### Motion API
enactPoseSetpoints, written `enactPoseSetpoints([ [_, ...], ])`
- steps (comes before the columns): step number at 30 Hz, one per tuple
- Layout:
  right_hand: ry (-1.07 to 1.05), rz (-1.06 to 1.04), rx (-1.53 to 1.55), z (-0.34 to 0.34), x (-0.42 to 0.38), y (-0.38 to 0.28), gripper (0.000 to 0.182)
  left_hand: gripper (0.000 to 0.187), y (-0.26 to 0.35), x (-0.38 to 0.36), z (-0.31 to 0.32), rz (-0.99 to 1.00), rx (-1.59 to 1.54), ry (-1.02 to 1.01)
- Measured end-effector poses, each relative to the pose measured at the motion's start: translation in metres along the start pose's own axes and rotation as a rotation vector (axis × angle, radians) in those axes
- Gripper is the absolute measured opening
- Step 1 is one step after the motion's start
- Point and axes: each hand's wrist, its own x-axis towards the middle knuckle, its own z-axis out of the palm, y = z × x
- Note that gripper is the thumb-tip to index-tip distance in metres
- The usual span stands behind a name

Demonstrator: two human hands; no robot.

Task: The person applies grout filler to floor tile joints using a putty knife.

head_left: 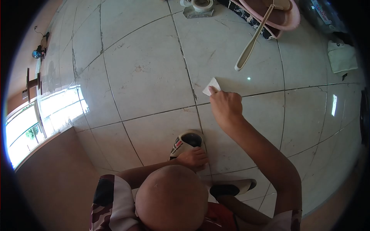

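Observation:
My right hand [226, 106] is closed on a small white flat piece [212, 86], pressed against the tiled floor [154, 84] beside a dark grout line. The piece's far edge shows beyond my fingers, and its near part is hidden by them. Lower down, my left hand [192, 157] has its fingers curled at the opening of a light slipper [178, 146]. Whether anything is inside those fingers cannot be seen. A bare knee [171, 198] rises just below that hand.
Another slipper [243, 186] is at lower right. At the top are tape rolls [202, 4], a long-handled tool [252, 44] and a pink basin [295, 19]. A clear bottle [322, 17] and a pale pouch [342, 57] lie right. A bright window [25, 131] is left.

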Motion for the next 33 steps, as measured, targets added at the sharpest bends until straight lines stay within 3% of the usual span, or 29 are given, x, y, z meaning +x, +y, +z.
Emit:
enactPoseSetpoints([
  [7, 0.076, -0.053, -0.011, -0.006, 0.018, -0.018, 0.053, 0.023, -0.003, -0.002, -0.002, 0.000, -0.001, 0.008],
  [13, -0.077, -0.028, 0.032, -0.007, 0.006, 0.005, 0.047, 0.020, -0.006, -0.003, 0.001, 0.010, -0.022, 0.037],
  [15, 0.168, -0.035, 0.163, 0.010, 0.024, -0.003, 0.048, 0.019, -0.005, -0.002, 0.001, 0.022, -0.008, 0.030],
  [20, 0.225, -0.045, 0.374, 0.017, 0.037, 0.000, 0.046, 0.017, -0.007, -0.005, 0.002, -0.016, 0.002, -0.013],
  [23, 0.216, -0.037, 0.381, 0.040, 0.006, 0.038, 0.055, 0.018, -0.008, -0.008, 0.006, -0.003, 0.005, -0.006],
  [26, 0.398, -0.074, 0.438, 0.099, -0.034, 0.115, 0.067, 0.019, -0.008, -0.005, 0.001, 0.009, 0.005, 0.016],
  [28, 0.448, -0.081, 0.519, 0.127, -0.076, 0.179, 0.058, 0.020, -0.009, -0.005, 0.002, 0.011, -0.004, 0.036],
  [29, 0.184, 0.192, 0.634, 0.127, -0.105, 0.203, 0.054, 0.020, -0.011, -0.006, 0.003, 0.028, -0.024, 0.041],
  [31, 0.260, 0.256, 0.671, 0.190, -0.158, 0.273, 0.050, 0.025, -0.016, -0.014, 0.010, -0.015, -0.015, -0.040],
  [33, 0.359, 0.495, 0.778, 0.240, -0.219, 0.315, 0.055, 0.031, -0.020, -0.020, 0.018, -0.057, -0.012, -0.130],
])
